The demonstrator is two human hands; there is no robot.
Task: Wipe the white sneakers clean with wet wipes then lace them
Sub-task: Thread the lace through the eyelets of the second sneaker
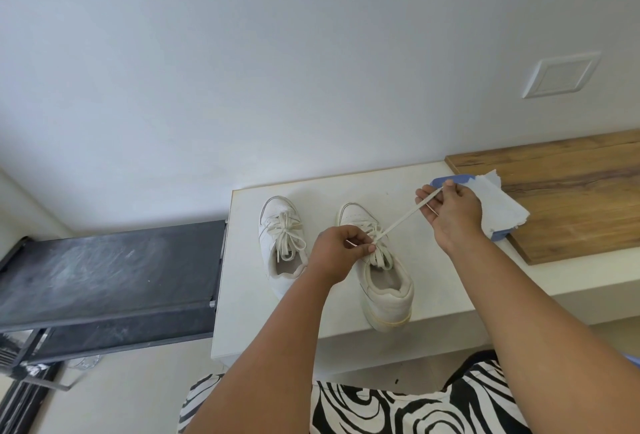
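Head view, looking down: a person's two hands work the flat cream lace (pixel 401 220) of a white leather low-top sneaker (pixel 381 281) standing on a pale off-white bench (pixel 322 315), toe toward the wall. The left hand (pixel 337 253) pinches the lace close to the eyelets near the tongue, fingers curled around it. The right hand (pixel 450 210) is raised up and to the right, drawing one lace end out taut; the strand passes across its palm under the thumb, fingers only loosely bent. A second white leather sneaker (pixel 282 246) stands just beside the first, to the left, already laced and tied in a bow. Behind the right hand lies a blue pack of wet wipes (pixel 502 234) with a white crumpled wipe (pixel 502 205) on top, resting at the edge of a brown wooden board (pixel 571 201). A dark grey sloped panel (pixel 110 270) sits to the left of the bench.

Wiping appears finished; lacing of the second shoe looks like the step in hand. To do it well, the left hand should probably keep the crossing pinned so the rows below do not slacken while the right pulls. Tension wants to be even, the flat lace untwisted, and both ends kept near equal for the bow. A hard pull could tip the shoe, so steadying it helps.
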